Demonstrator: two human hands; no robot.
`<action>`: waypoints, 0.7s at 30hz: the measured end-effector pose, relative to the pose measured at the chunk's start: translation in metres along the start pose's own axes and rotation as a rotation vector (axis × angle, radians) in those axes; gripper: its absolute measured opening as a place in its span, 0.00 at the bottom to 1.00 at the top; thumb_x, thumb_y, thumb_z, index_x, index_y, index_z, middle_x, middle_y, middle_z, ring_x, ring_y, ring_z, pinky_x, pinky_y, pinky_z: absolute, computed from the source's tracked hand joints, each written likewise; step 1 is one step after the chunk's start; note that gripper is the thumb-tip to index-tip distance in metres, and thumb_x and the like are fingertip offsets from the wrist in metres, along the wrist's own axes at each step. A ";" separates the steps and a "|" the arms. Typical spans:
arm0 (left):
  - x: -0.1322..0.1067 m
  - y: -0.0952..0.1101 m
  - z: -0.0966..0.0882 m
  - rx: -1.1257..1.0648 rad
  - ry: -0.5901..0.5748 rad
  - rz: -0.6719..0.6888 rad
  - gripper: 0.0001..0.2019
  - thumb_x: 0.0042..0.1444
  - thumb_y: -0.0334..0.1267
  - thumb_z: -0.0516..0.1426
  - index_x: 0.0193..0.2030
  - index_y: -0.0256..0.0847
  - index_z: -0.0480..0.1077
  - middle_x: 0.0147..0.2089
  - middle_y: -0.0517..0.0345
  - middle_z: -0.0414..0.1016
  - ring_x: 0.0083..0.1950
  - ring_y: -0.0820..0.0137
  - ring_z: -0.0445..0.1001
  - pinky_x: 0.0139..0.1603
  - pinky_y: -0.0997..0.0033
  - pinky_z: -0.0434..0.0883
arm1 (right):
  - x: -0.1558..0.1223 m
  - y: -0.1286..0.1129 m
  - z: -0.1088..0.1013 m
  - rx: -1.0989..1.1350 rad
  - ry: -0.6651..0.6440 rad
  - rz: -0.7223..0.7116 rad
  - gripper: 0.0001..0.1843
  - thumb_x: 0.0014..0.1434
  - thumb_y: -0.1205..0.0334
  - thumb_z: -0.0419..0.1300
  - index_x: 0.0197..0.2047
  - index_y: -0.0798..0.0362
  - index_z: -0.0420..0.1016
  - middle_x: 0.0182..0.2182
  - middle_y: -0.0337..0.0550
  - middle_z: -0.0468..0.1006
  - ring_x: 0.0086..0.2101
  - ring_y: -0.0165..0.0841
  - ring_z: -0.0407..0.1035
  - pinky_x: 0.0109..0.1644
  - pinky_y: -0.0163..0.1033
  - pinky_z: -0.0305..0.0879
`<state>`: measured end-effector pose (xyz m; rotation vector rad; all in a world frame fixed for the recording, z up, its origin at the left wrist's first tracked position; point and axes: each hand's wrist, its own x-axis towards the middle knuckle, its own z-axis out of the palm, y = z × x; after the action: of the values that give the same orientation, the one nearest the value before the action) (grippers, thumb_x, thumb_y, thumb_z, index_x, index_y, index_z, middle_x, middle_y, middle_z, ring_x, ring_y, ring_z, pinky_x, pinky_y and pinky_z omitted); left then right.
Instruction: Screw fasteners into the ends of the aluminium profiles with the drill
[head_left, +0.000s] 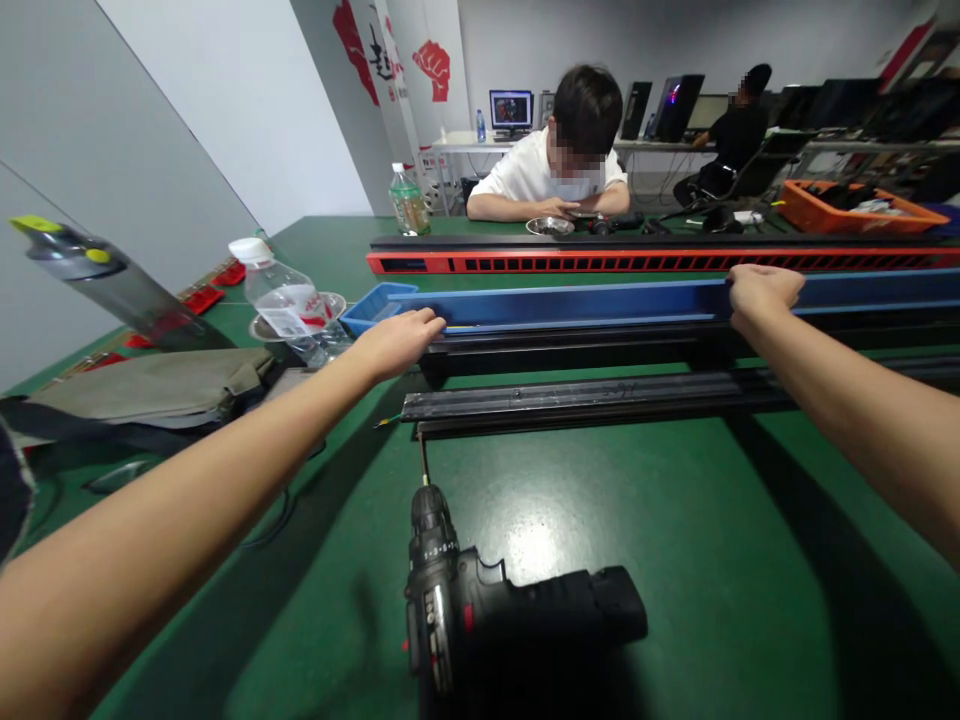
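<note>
A long blue channel-shaped profile (570, 305) lies across the far half of the green table, over a black rail (555, 350). My left hand (405, 342) is closed on the near edge of its left end, with the fingertips partly hidden behind that edge. Farther along, my right hand (761, 292) pinches the same profile from above, fingers curled over it. Nearer to me lies a second black rail (570, 395) with faint markings. A black cordless drill (450, 590) rests on its side in front, its long bit pointing at that rail's left end.
Beyond the profile runs a red slotted strip (600, 262). Left of my left hand are a blue tray (367, 308), a clear plastic bottle (289, 300), a grey drinking bottle (112, 285) and a bag (150, 395). Across the green table (600, 500), a person sits leaning forward near an orange bin (847, 225).
</note>
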<state>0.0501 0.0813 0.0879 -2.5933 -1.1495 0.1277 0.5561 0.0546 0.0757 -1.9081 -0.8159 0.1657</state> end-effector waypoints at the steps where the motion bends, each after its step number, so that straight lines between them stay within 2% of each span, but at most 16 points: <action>1: -0.001 0.003 0.002 -0.015 -0.008 0.007 0.15 0.64 0.30 0.45 0.49 0.38 0.70 0.47 0.45 0.72 0.49 0.62 0.74 0.50 0.64 0.71 | -0.004 0.002 -0.001 -0.024 0.033 0.050 0.19 0.66 0.55 0.58 0.55 0.56 0.70 0.51 0.48 0.72 0.47 0.37 0.70 0.49 0.48 0.70; 3: -0.003 0.008 0.005 -0.045 -0.021 0.017 0.14 0.63 0.32 0.46 0.48 0.39 0.71 0.46 0.46 0.72 0.48 0.63 0.74 0.49 0.66 0.71 | -0.011 0.007 -0.002 -0.053 0.080 0.133 0.17 0.65 0.56 0.58 0.53 0.57 0.71 0.49 0.47 0.73 0.45 0.36 0.71 0.48 0.47 0.71; 6: -0.006 0.012 0.010 -0.090 -0.051 0.033 0.14 0.65 0.36 0.46 0.46 0.39 0.72 0.44 0.48 0.73 0.46 0.64 0.75 0.48 0.67 0.71 | -0.020 0.013 0.001 -0.058 0.087 0.182 0.14 0.65 0.55 0.59 0.49 0.56 0.73 0.46 0.46 0.75 0.42 0.34 0.72 0.45 0.44 0.72; 10: -0.005 0.009 0.018 -0.135 -0.086 -0.005 0.16 0.66 0.39 0.45 0.46 0.38 0.73 0.46 0.47 0.73 0.45 0.64 0.76 0.47 0.67 0.71 | -0.027 0.013 0.007 -0.043 0.045 0.200 0.14 0.65 0.55 0.59 0.49 0.55 0.73 0.45 0.46 0.75 0.41 0.33 0.72 0.44 0.43 0.72; 14: -0.006 0.004 0.025 -0.275 -0.055 -0.009 0.18 0.65 0.39 0.44 0.50 0.37 0.72 0.49 0.45 0.74 0.49 0.63 0.75 0.53 0.65 0.70 | -0.029 0.008 0.001 -0.027 -0.031 0.167 0.16 0.65 0.56 0.59 0.51 0.57 0.71 0.45 0.46 0.74 0.40 0.32 0.72 0.43 0.42 0.72; 16: -0.016 0.006 0.025 -0.355 0.038 -0.025 0.20 0.64 0.39 0.44 0.53 0.36 0.71 0.52 0.44 0.73 0.53 0.62 0.73 0.57 0.62 0.68 | -0.035 0.007 -0.015 -0.021 -0.044 0.124 0.14 0.65 0.57 0.59 0.49 0.58 0.72 0.42 0.44 0.75 0.36 0.30 0.71 0.39 0.39 0.72; 18: -0.035 0.012 0.022 -0.396 0.171 -0.073 0.20 0.62 0.38 0.44 0.55 0.35 0.69 0.55 0.44 0.72 0.57 0.60 0.70 0.61 0.58 0.66 | -0.046 0.010 -0.040 -0.022 -0.010 0.048 0.11 0.63 0.60 0.61 0.45 0.58 0.72 0.35 0.40 0.75 0.31 0.27 0.70 0.35 0.36 0.71; 20: -0.062 0.022 0.019 -0.402 0.280 -0.172 0.21 0.59 0.35 0.44 0.56 0.37 0.68 0.55 0.46 0.71 0.58 0.60 0.68 0.63 0.57 0.65 | -0.064 0.020 -0.071 -0.031 0.066 -0.044 0.07 0.57 0.66 0.65 0.40 0.57 0.74 0.29 0.37 0.72 0.29 0.27 0.68 0.37 0.36 0.68; 21: -0.075 0.027 0.017 -0.400 0.296 -0.217 0.21 0.57 0.34 0.45 0.55 0.37 0.68 0.55 0.47 0.71 0.58 0.60 0.68 0.63 0.57 0.65 | -0.074 0.027 -0.087 -0.042 0.126 -0.081 0.05 0.56 0.68 0.65 0.37 0.55 0.74 0.28 0.38 0.71 0.29 0.28 0.68 0.40 0.38 0.68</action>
<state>0.0150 0.0127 0.0599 -2.6610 -1.4471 -0.5679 0.5516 -0.0626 0.0769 -1.9004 -0.8149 -0.0214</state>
